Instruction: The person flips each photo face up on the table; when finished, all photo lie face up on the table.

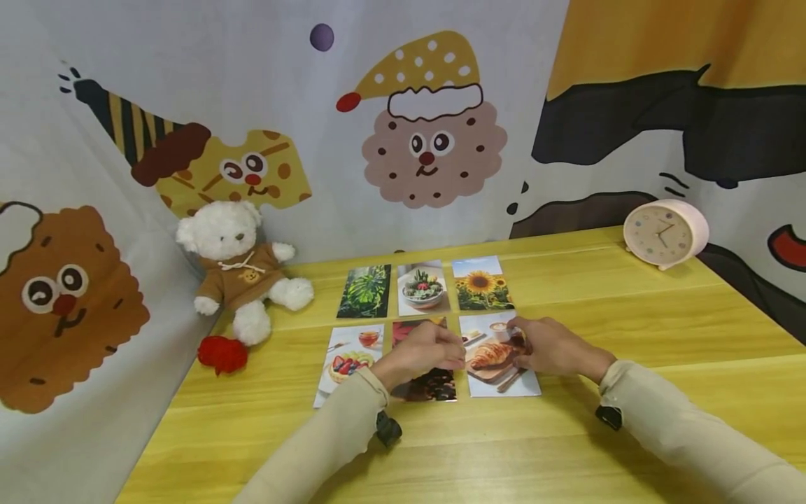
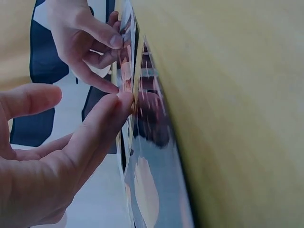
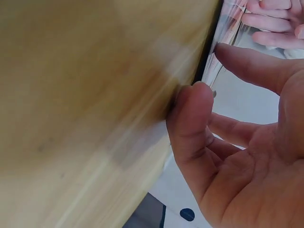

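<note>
Six picture cards lie in two rows of three on the table. My right hand (image 1: 557, 346) is at the right edge of the croissant card (image 1: 491, 357), its thumb and forefinger spread along that edge; the right wrist view shows those fingertips touching down there. At the card's left side is my left hand (image 1: 428, 353), fingers extended to the card and thumb held apart in the left wrist view. Beneath this hand, a dark red card (image 1: 434, 386) is partly covered. The fruit tart card (image 1: 348, 364) lies to its left.
Behind them lie a green leaf card (image 1: 365, 290), a succulent bowl card (image 1: 423, 288) and a sunflower card (image 1: 481, 283). A white teddy bear (image 1: 242, 273) and a red plush piece (image 1: 222, 355) are at left. An alarm clock (image 1: 664, 234) stands at the back right.
</note>
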